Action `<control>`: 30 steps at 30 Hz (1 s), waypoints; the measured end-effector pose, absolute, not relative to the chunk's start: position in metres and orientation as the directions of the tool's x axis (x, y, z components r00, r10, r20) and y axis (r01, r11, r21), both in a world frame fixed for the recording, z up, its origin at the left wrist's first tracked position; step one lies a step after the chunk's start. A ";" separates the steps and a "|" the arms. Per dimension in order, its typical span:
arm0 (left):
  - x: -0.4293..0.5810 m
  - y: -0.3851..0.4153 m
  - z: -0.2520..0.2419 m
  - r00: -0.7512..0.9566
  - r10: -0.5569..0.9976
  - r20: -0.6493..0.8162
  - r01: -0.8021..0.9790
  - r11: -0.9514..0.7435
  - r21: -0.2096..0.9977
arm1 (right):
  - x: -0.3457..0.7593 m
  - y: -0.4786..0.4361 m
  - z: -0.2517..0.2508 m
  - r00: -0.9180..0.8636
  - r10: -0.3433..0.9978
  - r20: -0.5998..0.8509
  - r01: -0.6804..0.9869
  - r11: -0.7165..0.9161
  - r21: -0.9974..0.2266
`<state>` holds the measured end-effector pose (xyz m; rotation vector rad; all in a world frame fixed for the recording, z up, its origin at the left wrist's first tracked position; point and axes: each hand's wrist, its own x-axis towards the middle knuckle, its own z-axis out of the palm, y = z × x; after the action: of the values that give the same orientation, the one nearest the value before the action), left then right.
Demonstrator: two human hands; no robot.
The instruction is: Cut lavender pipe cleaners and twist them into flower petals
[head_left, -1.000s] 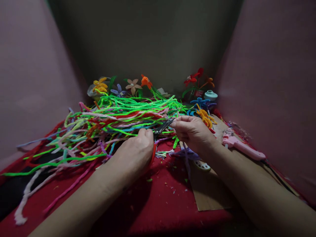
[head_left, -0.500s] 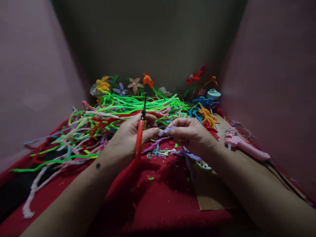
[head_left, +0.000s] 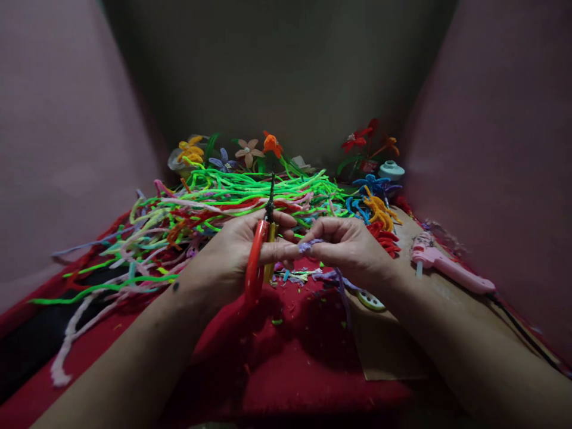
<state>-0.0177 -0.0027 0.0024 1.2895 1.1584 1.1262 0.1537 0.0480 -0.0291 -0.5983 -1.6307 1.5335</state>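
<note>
My left hand (head_left: pixel 226 253) is closed on scissors (head_left: pixel 254 265) with a red handle, their dark blades pointing up and away. A yellowish part shows beside the red loop. My left thumb reaches right and touches a short fuzzy purple pipe cleaner (head_left: pixel 308 245). Pinched between the thumb and fingers of my right hand (head_left: pixel 357 245) is that same piece; most of it is hidden by the fingertips. Another purple strand (head_left: pixel 343 295) hangs below my right hand. Small cut scraps (head_left: pixel 292 277) lie on the red cloth (head_left: pixel 286 357) beneath.
A heap of coloured pipe cleaners (head_left: pixel 232 189) spreads behind and left of my hands. Finished fuzzy flowers (head_left: pixel 248 152) stand at the back. On the right, a pink glue gun (head_left: pixel 451 268) with a cable rests on a brown board (head_left: pixel 388 357).
My left thumb has straightened along the purple piece, and the scissors have turned, so more of the yellowish part shows. The whole view has shifted slightly.
</note>
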 end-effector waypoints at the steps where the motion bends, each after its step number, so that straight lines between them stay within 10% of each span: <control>1: -0.017 -0.004 0.003 0.106 0.994 0.006 0.040 -0.010 0.999 | 0.154 0.048 -0.029 -0.563 0.792 0.235 -0.172 0.165 -0.971; 30: -0.024 -0.006 0.006 0.229 0.971 -0.065 0.001 0.067 0.998 | 0.152 0.044 -0.023 -0.614 0.764 0.199 -0.107 0.169 -0.980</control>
<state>-0.0236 -0.0056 0.0059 1.2560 1.0644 0.9939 0.1524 0.0444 -0.0230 -0.6285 -1.7283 1.5336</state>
